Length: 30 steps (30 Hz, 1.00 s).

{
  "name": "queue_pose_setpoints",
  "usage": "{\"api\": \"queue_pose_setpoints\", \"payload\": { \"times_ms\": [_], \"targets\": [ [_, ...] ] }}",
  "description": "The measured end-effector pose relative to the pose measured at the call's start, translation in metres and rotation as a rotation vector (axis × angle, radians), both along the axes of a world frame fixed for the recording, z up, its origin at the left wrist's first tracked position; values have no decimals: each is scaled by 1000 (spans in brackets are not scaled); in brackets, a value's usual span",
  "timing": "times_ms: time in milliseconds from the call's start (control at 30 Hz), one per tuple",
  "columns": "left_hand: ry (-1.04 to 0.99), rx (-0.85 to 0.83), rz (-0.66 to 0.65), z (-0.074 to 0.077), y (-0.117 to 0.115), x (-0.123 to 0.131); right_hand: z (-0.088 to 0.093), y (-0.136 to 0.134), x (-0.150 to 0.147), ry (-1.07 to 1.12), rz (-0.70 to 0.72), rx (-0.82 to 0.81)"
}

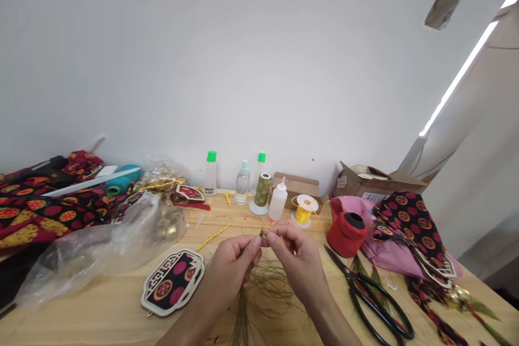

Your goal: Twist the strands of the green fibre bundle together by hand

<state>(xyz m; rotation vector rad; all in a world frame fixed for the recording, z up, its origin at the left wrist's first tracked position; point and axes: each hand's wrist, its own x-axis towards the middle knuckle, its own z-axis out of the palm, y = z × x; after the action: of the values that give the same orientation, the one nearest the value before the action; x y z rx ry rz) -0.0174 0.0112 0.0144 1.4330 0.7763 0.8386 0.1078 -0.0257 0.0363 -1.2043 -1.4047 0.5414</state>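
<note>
Close together at the middle of the table, my left hand (235, 262) and my right hand (298, 257) both pinch the top of an olive-green thread tassel (241, 316). Its strands hang below my left hand. Loose olive threads (271, 284) lie on the wood beneath my fingers. Left of my left hand is a lantern-shaped pendant (174, 283) with a pale frame, patterned fabric and a yellow cord (213, 237). To the right of my right hand lie black-handled scissors (375, 297), blades pointing toward the back.
Behind my hands stand a squeeze bottle (277, 203), an olive thread spool (263, 190), a spray bottle (242, 184) and a yellow cord spool (304, 211). Red thread (344, 238) stands at right by pink cloth (383, 248). A plastic bag (93, 251) and patterned fabric (48, 211) cover the left.
</note>
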Motion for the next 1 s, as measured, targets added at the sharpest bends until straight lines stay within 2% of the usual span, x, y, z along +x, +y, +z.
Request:
{"api": "queue_pose_setpoints", "payload": {
  "times_ms": [167,500,700,867,1000],
  "targets": [
    [5,19,9,2,-1,0,-2,2,0,-49,-34,-31],
    [-9,-14,-11,0,-2,-1,-4,-1,0,-176,-58,10],
    [-26,-60,-43,1,-3,1,-1,1,-1,-61,-36,-15],
    [-38,-69,-24,2,-4,0,-3,2,0,69,-5,-48],
    [-86,-106,6,3,-3,1,-3,3,2,163,-38,-77]
  ]
}}
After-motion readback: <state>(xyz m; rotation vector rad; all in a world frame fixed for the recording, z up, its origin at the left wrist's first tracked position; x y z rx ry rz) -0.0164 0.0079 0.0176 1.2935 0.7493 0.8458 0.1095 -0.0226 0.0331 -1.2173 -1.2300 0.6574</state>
